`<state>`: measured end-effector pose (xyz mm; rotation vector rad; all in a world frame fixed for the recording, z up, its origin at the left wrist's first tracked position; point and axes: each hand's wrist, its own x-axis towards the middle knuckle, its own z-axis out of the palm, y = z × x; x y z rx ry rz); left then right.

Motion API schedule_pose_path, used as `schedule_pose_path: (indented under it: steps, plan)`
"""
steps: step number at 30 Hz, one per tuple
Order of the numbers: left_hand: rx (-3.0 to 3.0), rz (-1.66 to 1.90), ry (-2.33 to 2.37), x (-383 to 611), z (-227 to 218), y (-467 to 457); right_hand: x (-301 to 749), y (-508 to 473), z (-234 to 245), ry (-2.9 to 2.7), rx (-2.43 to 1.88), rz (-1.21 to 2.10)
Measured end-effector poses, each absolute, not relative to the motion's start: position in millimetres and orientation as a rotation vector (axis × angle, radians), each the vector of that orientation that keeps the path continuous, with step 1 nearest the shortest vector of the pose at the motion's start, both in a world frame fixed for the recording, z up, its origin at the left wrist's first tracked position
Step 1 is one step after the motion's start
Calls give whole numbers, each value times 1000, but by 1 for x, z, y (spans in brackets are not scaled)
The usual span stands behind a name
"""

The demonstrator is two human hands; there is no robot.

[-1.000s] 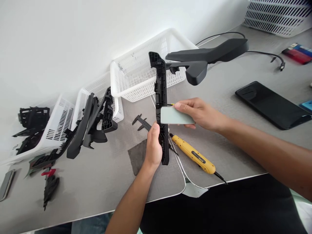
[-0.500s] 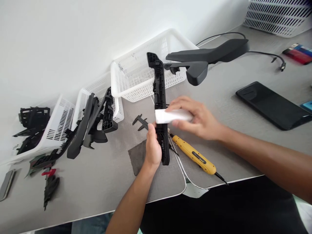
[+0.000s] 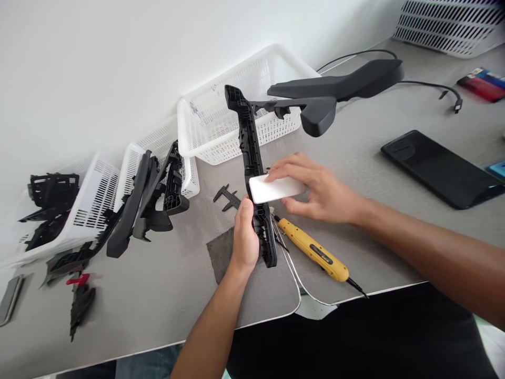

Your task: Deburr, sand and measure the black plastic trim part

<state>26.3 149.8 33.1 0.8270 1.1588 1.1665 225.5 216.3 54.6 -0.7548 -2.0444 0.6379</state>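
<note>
A long black ribbed plastic part (image 3: 248,139) is held nearly upright over the table, its top end leaning left. My left hand (image 3: 246,237) is closed round its lower half. With thumb and fingers, my right hand (image 3: 315,189) grips a white flat block (image 3: 276,189) with rounded corners, its kind not clear, which lies across the part's front. Behind them a black caliper (image 3: 228,199) lies on the table, partly covered by my left hand. A yellow corded hand tool (image 3: 313,250) lies just below my right hand. A dark grey cloth (image 3: 221,252) sits beside my left wrist.
White baskets (image 3: 189,126) stand along the wall, some holding black parts. Black trim pieces (image 3: 339,87) jut over the central basket's right side. A black phone (image 3: 442,168) and a cable (image 3: 430,84) lie at right. Lighters (image 3: 483,87) are at the far right.
The black part's top has tilted to the left. The white block has turned slightly and shows more of its flat face; my right hand still holds it.
</note>
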Motion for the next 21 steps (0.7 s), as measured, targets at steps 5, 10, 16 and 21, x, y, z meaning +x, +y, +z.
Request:
schedule_pose_path:
  steps: [5, 10, 16, 21]
  plan:
    - [856, 1183, 1083, 28, 36, 151, 229, 221, 54, -1951, -856, 617]
    - [856, 1266, 1008, 29, 40, 150, 224, 215, 55, -2055, -724, 693]
    - [792, 1271, 1085, 30, 41, 152, 226, 216, 55, -2095, -710, 703]
    - [750, 1230, 1135, 28, 36, 153, 226, 217, 55, -2080, -733, 691]
